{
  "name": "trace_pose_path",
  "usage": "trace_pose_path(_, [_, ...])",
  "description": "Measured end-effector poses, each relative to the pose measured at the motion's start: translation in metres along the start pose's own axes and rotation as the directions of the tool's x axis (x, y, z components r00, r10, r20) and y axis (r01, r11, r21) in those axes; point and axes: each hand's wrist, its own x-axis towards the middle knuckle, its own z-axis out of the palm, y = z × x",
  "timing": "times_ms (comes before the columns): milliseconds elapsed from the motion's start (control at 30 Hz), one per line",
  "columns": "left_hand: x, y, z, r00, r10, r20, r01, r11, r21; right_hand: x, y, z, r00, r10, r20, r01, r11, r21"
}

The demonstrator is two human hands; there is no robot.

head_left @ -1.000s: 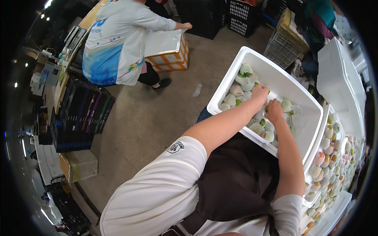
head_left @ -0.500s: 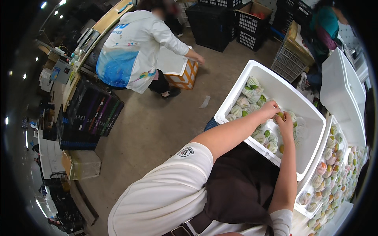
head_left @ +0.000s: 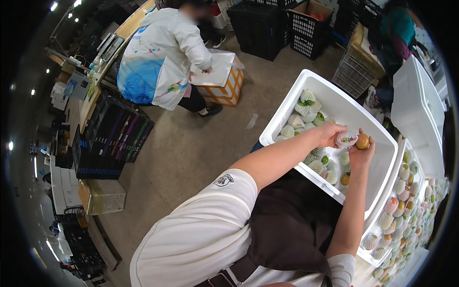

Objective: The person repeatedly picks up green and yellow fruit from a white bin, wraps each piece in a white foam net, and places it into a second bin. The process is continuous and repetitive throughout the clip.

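Over a white foam box [head_left: 382, 165], my left hand [head_left: 330, 134] is closed on a white foam net sleeve [head_left: 347, 139]. Whether the sleeve is empty I cannot make out. My right hand [head_left: 362, 156] grips a bare, round, orange-brown fruit [head_left: 363, 141], right beside the sleeve. Below my hands, several green fruits in white foam nets [head_left: 315, 166] lie in the box, mostly along its left side. An unwrapped brownish fruit [head_left: 344, 179] rests near the box's front wall.
On my right, another white foam box [head_left: 370, 256] holds netted fruits, with many more spread beyond it. A large white foam lid or box [head_left: 416, 110] stands tilted behind. Ahead left, a co-worker [head_left: 158, 62] bends over an orange-and-white taped box [head_left: 229, 88]. Black crates [head_left: 306, 45] are stacked at the back.
My hands have risen and moved slightly right; the orange-brown fruit and the sleeve now show clearly. The co-worker has drawn an outstretched arm in over the taped box.
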Motion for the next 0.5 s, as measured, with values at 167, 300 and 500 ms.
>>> trace_pose_path(167, [0.008,-0.003,-0.012,0.985,-0.065,0.163,0.055,0.997,0.062,-0.004,0.000,0.010,0.997,0.066,-0.049,-0.066,0.998,-0.008])
trace_pose_path(300, [0.001,0.005,-0.010,0.984,0.164,0.062,-0.142,0.953,-0.266,-0.012,0.008,0.038,0.987,0.090,-0.131,-0.102,0.991,-0.085])
trace_pose_path(500, [0.000,0.003,-0.002,0.980,0.159,0.117,-0.141,0.979,-0.149,-0.001,0.014,0.015,0.981,0.100,-0.166,-0.155,0.919,-0.362])
